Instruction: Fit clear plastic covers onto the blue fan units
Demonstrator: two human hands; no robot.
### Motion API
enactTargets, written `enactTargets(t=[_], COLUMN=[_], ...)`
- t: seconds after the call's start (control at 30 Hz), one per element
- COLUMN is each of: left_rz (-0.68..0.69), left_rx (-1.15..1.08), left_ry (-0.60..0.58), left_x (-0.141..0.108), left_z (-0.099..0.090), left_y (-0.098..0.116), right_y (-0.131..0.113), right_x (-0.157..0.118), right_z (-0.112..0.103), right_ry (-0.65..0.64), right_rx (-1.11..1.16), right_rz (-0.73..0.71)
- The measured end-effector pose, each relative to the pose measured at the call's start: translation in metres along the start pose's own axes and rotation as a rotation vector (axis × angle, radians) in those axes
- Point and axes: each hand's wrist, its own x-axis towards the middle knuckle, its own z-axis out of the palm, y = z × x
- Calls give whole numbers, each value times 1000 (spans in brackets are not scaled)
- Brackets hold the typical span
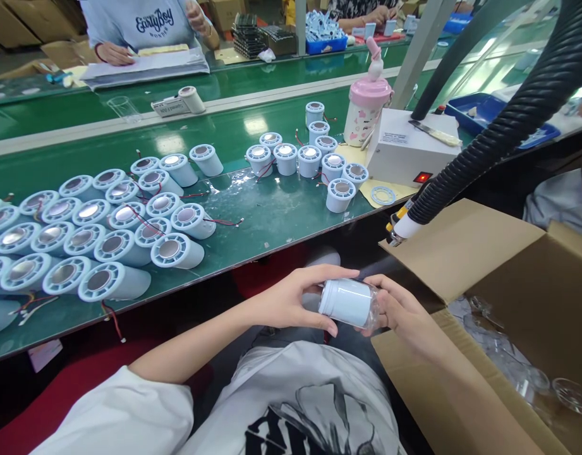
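Observation:
A light-blue cylindrical housing (346, 302) lies sideways between my two hands, above my lap. My left hand (297, 300) grips its left end, thumb below and fingers above. Around the housing's right end is a clear plastic cover (375, 311), held by the fingers of my right hand (397, 306). Part of the cover is hidden behind those fingers. On the green bench to the left stand several similar light-blue housings (115, 246) with round metallic centres and red-black wires. Another group of them (309, 159) stands further right.
An open cardboard box (490, 246) with clear plastic pieces (509, 360) is at my right. A black ribbed hose (490, 139) hangs over it. A white box with a lit red switch (409, 148) and a pink-lidded bottle (366, 104) stand on the bench. Co-workers sit opposite.

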Motion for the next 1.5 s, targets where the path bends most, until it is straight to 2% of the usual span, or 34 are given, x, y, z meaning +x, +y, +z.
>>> enactTargets(t=[0.23, 0.43, 0.53, 0.63, 0.8, 0.97, 1.1, 1.27, 1.5], left_rz=[51, -41, -80, -128, -128, -98, -85, -70, 122], left_rx=[18, -103, -232, -289, -243, -192, -183, -171, -13], left_ry=[-17, -9, -11, -37, -119, -126, -104, -98, -90], left_x=[0, 7, 26, 57, 109, 133, 127, 92, 42], left_z=[-1, -1, -5, -10, -16, -18, -19, -15, -4], left_y=[1, -7, -20, -32, -41, -43, -44, -37, -18], right_y=[-1, 10, 23, 34, 39, 34, 26, 17, -4], right_x=[1, 10, 23, 38, 62, 76, 73, 50, 9], right_z=[9, 7, -1, -12, -32, -44, -43, -32, -6], right_ry=[-2, 19, 87, 172, 307, 348, 319, 228, 78], right_rx=[72, 222, 359, 427, 519, 538, 503, 406, 335], right_rz=[77, 87, 86, 60, -44, -67, -37, 86, 286])
